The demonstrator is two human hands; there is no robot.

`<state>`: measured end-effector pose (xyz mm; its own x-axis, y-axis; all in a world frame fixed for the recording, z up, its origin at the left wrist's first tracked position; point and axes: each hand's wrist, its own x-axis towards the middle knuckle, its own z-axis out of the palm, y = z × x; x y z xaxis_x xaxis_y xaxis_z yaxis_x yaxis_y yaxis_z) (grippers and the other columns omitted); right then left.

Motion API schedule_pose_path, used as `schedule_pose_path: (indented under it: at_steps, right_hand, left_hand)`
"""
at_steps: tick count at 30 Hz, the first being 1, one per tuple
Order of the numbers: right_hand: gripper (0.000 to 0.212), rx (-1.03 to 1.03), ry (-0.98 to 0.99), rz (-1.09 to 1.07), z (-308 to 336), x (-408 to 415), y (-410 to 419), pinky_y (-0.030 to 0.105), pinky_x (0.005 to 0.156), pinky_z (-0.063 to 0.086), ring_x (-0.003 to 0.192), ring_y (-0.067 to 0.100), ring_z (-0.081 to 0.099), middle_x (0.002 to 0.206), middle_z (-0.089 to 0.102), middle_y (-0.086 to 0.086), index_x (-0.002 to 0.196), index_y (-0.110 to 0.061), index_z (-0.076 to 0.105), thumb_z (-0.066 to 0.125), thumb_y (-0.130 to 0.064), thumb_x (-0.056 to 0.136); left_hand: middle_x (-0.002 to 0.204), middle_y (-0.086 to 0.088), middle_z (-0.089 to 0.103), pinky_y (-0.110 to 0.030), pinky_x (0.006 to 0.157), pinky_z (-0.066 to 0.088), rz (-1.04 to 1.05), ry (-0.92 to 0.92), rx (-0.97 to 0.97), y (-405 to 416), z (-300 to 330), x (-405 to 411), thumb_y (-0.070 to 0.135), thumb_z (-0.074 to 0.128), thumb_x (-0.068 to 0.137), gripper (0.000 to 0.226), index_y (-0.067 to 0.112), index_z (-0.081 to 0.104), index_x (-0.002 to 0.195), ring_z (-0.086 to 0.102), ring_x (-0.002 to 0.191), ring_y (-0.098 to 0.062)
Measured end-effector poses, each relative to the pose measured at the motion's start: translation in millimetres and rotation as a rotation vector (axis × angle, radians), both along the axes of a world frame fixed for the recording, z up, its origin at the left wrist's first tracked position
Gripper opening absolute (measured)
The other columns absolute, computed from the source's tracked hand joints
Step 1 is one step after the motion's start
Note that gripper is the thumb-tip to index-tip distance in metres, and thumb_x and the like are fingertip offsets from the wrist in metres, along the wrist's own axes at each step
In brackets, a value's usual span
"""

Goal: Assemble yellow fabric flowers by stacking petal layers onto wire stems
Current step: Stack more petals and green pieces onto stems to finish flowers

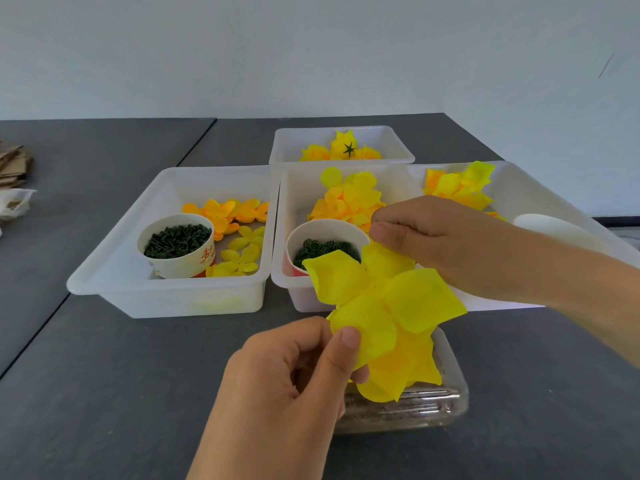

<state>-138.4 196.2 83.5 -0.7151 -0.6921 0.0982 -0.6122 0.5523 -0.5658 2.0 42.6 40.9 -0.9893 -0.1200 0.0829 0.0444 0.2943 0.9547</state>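
Left hand, nearest: thumb and fingers pinch the yellow flower at a lower petal, above the dark worktop. Right hand, fingers curled, touches its upper petals. White trays behind hold loose petals.

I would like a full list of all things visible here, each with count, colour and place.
flower: one, yellow, held above the table front
trays: four, white, middle of the table
petal layers: many, yellow-orange, in the trays
paper cups: two, white, dark green parts inside, left and middle trays
clear container: one, under the flower
table: dark grey
left hand: pinches the flower
right hand: fingers curled, over the middle tray
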Motion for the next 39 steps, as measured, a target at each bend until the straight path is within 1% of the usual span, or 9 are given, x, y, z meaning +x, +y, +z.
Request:
schedule_pose_path:
  at_steps: [7, 14, 19, 22, 24, 27, 29, 31, 39]
  right_hand:
    - [0.047, -0.034, 0.040, -0.021, -0.1, 1.1, 4.2, 0.038, 0.060, 0.036, 0.059, 0.010, 0.038, 0.061, 0.038, -0.003, 0.069, -0.009, 0.045, 0.033, -0.052, 0.085]
    - [0.049, -0.049, 0.045, -0.010, 3.4, 2.8, 7.7, 0.034, 0.062, 0.036, 0.060, 0.007, 0.039, 0.063, 0.039, -0.004, 0.073, -0.006, 0.050, 0.033, -0.050, 0.086]
    - [0.052, -0.069, 0.022, 0.004, 5.1, 6.5, 7.7, 0.046, 0.067, 0.040, 0.066, 0.025, 0.045, 0.069, 0.046, 0.011, 0.078, -0.002, 0.053, 0.033, -0.050, 0.086]
    - [0.046, -0.136, 0.032, -0.004, 7.5, 10.2, 8.8, 0.034, 0.060, 0.039, 0.058, 0.014, 0.041, 0.062, 0.043, 0.005, 0.069, -0.011, 0.051, 0.036, -0.049, 0.092]
    - [0.044, -0.155, 0.085, -0.012, 9.0, 12.1, 9.4, 0.020, 0.052, 0.033, 0.054, 0.004, 0.038, 0.058, 0.039, -0.006, 0.062, -0.021, 0.044, 0.036, -0.048, 0.096]
    - [0.044, -0.128, 0.102, -0.017, 9.2, 12.7, 9.1, 0.025, 0.054, 0.034, 0.055, 0.005, 0.038, 0.058, 0.039, -0.005, 0.064, -0.018, 0.045, 0.035, -0.049, 0.093]
    - [0.050, -0.078, 0.101, -0.019, 8.1, 11.7, 8.2, 0.036, 0.060, 0.037, 0.057, 0.008, 0.039, 0.062, 0.041, 0.002, 0.069, -0.011, 0.049, 0.035, -0.050, 0.096]
    - [0.050, -0.050, 0.099, -0.023, 7.2, 10.4, 6.3, 0.042, 0.063, 0.037, 0.060, 0.011, 0.040, 0.065, 0.043, 0.006, 0.073, -0.005, 0.051, 0.033, -0.049, 0.089]
    - [0.041, -0.086, 0.110, -0.026, 8.5, 9.1, 3.3, 0.027, 0.056, 0.032, 0.056, 0.006, 0.037, 0.060, 0.037, -0.006, 0.066, -0.015, 0.045, 0.033, -0.048, 0.088]
  left_hand:
    - [0.040, 0.013, 0.054, -0.013, 0.046, 0.037, 0.044, 0.051, -0.048, 8.0, 1.6, 0.2, 0.060, 0.048, 0.067, 0.048, 0.016, 0.064, 0.057, 0.047, 0.039, -0.002]
    - [0.039, 0.014, 0.054, -0.011, 0.045, 0.036, 0.019, 0.048, -0.030, 8.4, 2.8, 0.3, 0.059, 0.048, 0.067, 0.052, 0.010, 0.065, 0.060, 0.046, 0.037, -0.001]
    - [0.039, 0.013, 0.053, -0.011, 0.045, 0.036, 0.005, 0.046, 0.017, 5.7, -0.8, 0.2, 0.059, 0.051, 0.069, 0.047, 0.016, 0.064, 0.056, 0.046, 0.037, -0.001]
    - [0.041, 0.012, 0.054, -0.022, 0.048, 0.046, 0.003, 0.069, 0.028, 1.9, -4.2, 1.5, 0.062, 0.055, 0.086, 0.051, 0.021, 0.064, 0.059, 0.047, 0.039, -0.001]
    - [0.041, 0.011, 0.053, -0.027, 0.049, 0.047, -0.008, 0.084, 0.017, 0.0, -5.8, 2.2, 0.064, 0.056, 0.077, 0.041, 0.027, 0.065, 0.060, 0.047, 0.039, -0.001]
    - [0.041, 0.012, 0.054, -0.012, 0.046, 0.036, -0.031, 0.067, 0.021, 0.7, -6.6, 2.5, 0.066, 0.052, 0.072, 0.049, 0.020, 0.065, 0.063, 0.048, 0.038, 0.000]
    - [0.040, 0.012, 0.054, -0.010, 0.046, 0.034, -0.020, 0.035, 0.016, 2.6, -5.8, 2.7, 0.065, 0.054, 0.084, 0.057, 0.015, 0.064, 0.059, 0.048, 0.037, -0.001]
    - [0.040, 0.012, 0.054, -0.011, 0.046, 0.034, -0.001, 0.027, 0.020, 3.6, -6.1, 2.3, 0.062, 0.050, 0.075, 0.051, 0.016, 0.065, 0.058, 0.048, 0.038, -0.002]
    - [0.039, 0.011, 0.053, -0.015, 0.047, 0.037, 0.001, 0.062, 0.011, 0.2, -3.7, 2.5, 0.060, 0.048, 0.069, 0.045, 0.021, 0.067, 0.057, 0.047, 0.039, -0.003]
